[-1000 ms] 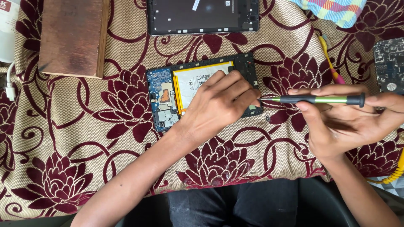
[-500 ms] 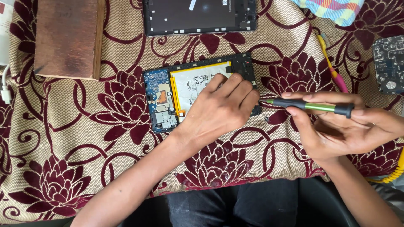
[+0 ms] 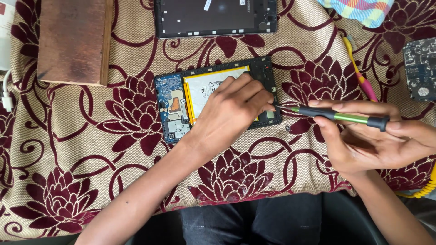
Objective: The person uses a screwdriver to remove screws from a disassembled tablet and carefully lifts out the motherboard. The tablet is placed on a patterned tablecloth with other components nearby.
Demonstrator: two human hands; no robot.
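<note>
cloth: beige with big dark red flowers, the table cloth (image 3: 81,149) lies under both hands and under all the things.
left hand: the left hand (image 3: 229,113) lies flat on the opened tablet (image 3: 218,97), fingers spread a little, pressing down on its white and yellow battery (image 3: 206,88). it holds nothing.
right hand: the right hand (image 3: 368,140) is curled around a screwdriver (image 3: 338,116) with a green and black handle. the thin tip points at the tablet's edge, right by the left fingertips (image 3: 265,105).
inside the tablet: a blue circuit board (image 3: 172,106) sits at the far side of the left hand from the tool, next to the battery, all in a black frame.
beyond the left hand: a dark back cover (image 3: 215,17) lies apart from the tablet, farther from the body.
beyond the left arm's outer side: a brown wooden block (image 3: 72,41), and past it a white cable (image 3: 7,97) at the cloth's edge.
beyond the right hand: a yellow and pink tool (image 3: 359,75), a striped cloth (image 3: 359,10) and another small board (image 3: 420,68).
past the right wrist: a yellow curly cord (image 3: 424,188).
in the way: the left hand hides much of the battery.
open room: bare cloth lies between the two arms and on the outer side of the left arm. the near cloth edge hangs by the person's dark trousers (image 3: 254,222).
</note>
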